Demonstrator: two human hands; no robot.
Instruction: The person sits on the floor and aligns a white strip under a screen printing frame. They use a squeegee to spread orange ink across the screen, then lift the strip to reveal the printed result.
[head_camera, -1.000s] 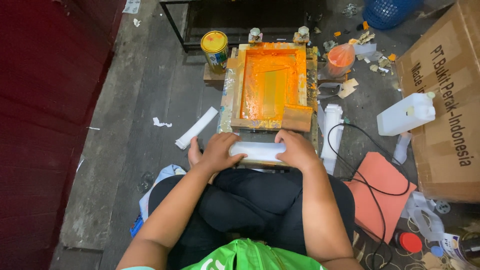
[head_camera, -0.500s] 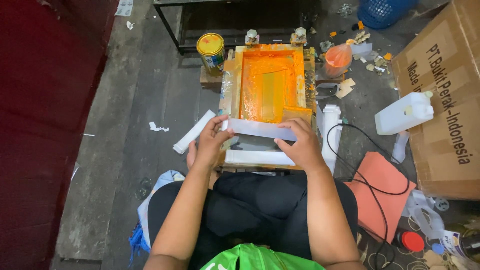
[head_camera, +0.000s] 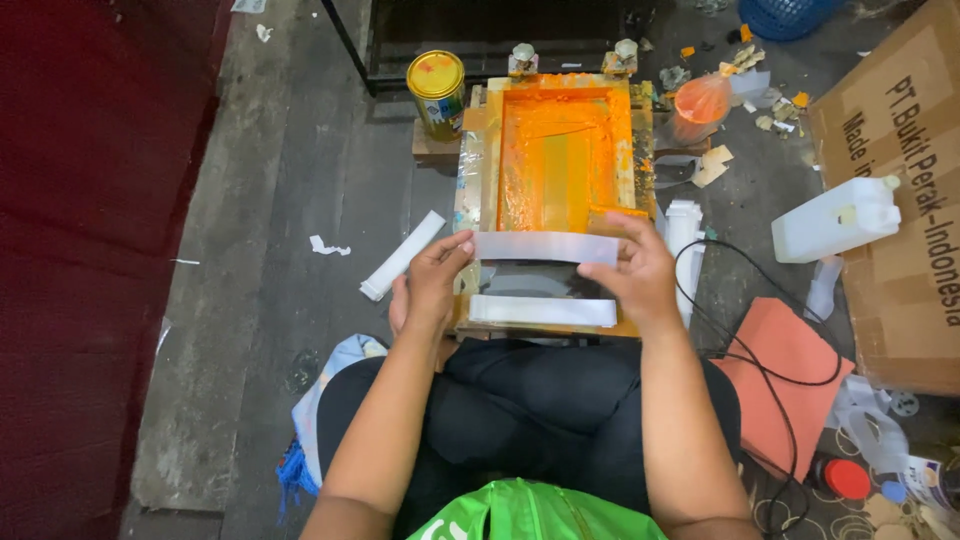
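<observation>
Below white strip (head_camera: 545, 247): left hand (head_camera: 432, 280), right hand (head_camera: 638, 277) hide ends.

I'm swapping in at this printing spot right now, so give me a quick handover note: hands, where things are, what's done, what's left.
Left hand and right hand each pinch one end of a white strip, held level just above the near edge of the orange screen frame.
A stack of white strips lies on the board in front of the lap; another strip lies on the floor to the left.
The yellow can stands at the frame's far left corner.
Done: one strip lifted off the stack.
Left: the held strip is not yet laid down; no print shows on it.
</observation>
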